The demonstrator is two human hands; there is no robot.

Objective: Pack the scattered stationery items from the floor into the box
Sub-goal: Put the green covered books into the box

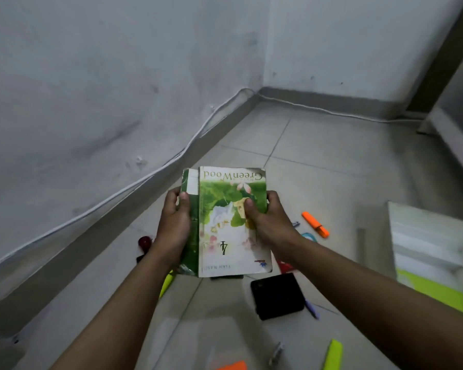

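Both hands hold a green paperback book [230, 222] up above the tiled floor [318, 161], its cover upside down to the camera. The left hand [174, 225] has its grip closed on the spine edge, thumb on the cover. The right hand [267, 222] grips the opposite edge, thumb pressed on the cover picture.

Scattered on the floor below lie an orange highlighter [315, 224], a black wallet [277, 296], a yellow highlighter [332, 355] near the bottom edge and another yellow marker [166, 283] partly hidden under the left wrist. The white box [433, 252] with a lime-green flap sits at the right, well apart from the book.
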